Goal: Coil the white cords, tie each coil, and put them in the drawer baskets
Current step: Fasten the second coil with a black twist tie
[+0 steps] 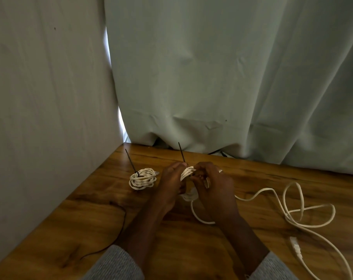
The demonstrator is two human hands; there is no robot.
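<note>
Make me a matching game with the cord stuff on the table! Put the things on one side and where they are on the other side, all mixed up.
Things:
1. tied coil
2. coil being tied
3. loose cord
4. thin black wire

Places:
A. sprawled on the table on the right
B. between both hands
C. lying on the table near the wall, black tie sticking up
D. trailing over the table's left edge

Pairs: 1-C, 2-B, 3-A, 4-D

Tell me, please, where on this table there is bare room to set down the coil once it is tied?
Free: the wood between the tied coil and the curtain, and the near-left table beside the thin black wire. Crowded: right of the hands, where the loose white cord sprawls.
</note>
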